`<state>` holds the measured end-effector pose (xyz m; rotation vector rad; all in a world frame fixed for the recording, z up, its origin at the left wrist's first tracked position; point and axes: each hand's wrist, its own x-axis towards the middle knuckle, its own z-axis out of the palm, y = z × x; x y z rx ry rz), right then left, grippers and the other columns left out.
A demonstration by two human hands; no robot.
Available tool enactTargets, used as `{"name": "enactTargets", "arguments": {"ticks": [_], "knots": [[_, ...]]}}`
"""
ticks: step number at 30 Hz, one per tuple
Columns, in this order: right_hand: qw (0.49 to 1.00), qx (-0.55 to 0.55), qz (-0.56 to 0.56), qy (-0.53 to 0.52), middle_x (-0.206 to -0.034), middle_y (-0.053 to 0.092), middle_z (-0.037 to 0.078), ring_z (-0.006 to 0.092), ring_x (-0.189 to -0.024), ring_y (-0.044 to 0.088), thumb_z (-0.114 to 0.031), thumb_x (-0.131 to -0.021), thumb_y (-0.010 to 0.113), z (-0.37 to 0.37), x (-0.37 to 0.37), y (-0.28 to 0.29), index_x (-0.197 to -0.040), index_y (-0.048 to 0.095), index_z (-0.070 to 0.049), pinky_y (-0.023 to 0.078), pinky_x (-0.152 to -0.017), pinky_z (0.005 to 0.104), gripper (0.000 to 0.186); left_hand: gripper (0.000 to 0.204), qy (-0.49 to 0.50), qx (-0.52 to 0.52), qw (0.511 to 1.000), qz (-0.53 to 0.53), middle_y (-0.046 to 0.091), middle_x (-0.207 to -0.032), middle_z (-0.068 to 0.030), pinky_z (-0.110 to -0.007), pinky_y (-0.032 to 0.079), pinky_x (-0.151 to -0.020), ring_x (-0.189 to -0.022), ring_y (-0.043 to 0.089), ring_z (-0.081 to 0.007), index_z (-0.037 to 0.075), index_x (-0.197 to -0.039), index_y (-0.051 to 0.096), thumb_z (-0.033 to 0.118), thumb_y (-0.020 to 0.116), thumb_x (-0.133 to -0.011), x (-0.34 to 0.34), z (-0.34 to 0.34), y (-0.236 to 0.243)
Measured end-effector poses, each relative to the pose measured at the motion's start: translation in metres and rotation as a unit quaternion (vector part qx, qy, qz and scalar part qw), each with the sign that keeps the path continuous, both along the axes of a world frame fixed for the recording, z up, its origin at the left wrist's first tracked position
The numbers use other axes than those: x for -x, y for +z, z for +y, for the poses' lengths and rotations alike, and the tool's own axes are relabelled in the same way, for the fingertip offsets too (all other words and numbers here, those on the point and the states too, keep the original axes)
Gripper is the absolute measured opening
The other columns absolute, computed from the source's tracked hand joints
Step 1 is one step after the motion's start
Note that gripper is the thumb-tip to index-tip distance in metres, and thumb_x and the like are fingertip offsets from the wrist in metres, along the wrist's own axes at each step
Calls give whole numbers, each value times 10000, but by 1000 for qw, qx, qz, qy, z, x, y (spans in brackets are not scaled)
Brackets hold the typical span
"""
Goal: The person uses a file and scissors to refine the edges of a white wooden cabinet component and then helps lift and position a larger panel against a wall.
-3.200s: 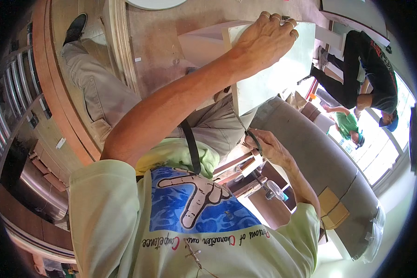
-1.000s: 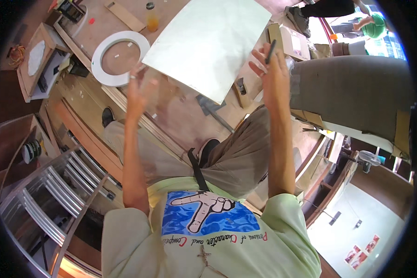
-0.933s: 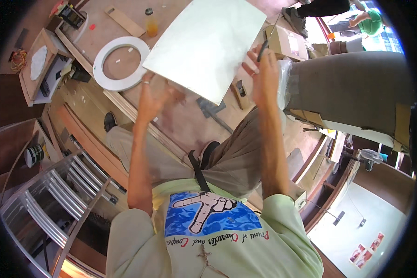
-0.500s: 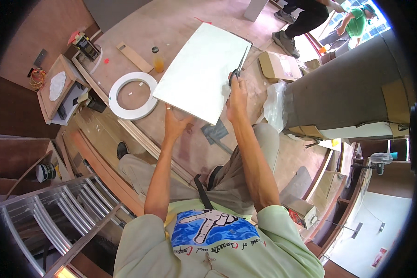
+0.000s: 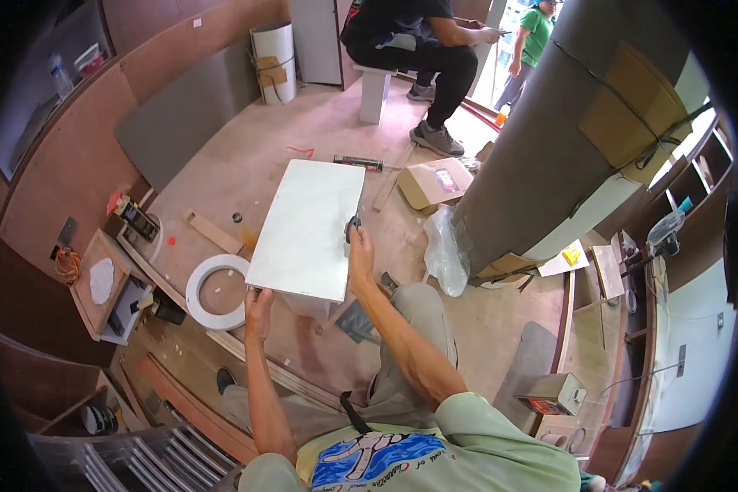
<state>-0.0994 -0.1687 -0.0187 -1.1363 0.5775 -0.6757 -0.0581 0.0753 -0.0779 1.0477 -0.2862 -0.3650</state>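
A white rectangular panel lies in front of me, its near end above a white support. My left hand grips the panel's near left corner, with the fingertips partly hidden by it. At the panel's right edge, my right hand is closed around a pair of scissors. Their dark handles show above my fingers, but the blades are hard to make out. To the left of the panel, a roll of white edge banding lies flat on the floor. A bottle with amber liquid stands between them.
Beyond the panel lies a dark tube. An open cardboard box and clear plastic sit beside a large wrapped column. A person in dark clothes sits farther off. An aluminium ladder lies at lower left.
The panel has turned and tipped flatter, and both hands have moved with it. The scissors have dropped lower along its right edge. My view has shifted up, showing more of the room.
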Motion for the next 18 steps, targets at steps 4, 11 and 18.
{"name": "enactTargets", "arguments": {"ticks": [4,11,18], "knots": [[997,47,-24,-53,-868,496,-5,114,-808,434,-288,-1029,521,-23,-8,4,-1004,599,-36,379,-724,284,265,644,8,-59,997,-48,531,-1355,-98,-366,375,-1094,-1269,496,-206,-33,-1430,437,346,665,-961,-9,-27,14],[998,25,1,-56,-851,525,22,135,-816,465,-345,-1011,528,-64,-59,21,-969,598,-25,406,-732,305,330,700,38,-254,961,-105,537,-1353,-89,-373,408,-1055,-1243,509,-210,21,-1459,428,561,489,-1018,-66,-68,14],[999,27,28,-11,-853,549,30,119,-790,509,-387,-993,551,-103,-93,42,-958,590,-61,443,-692,305,330,638,101,-168,973,-119,563,-1307,-62,-296,381,-1024,-1196,512,-176,-4,-1409,480,506,517,-1028,-75,-117,78]]}}
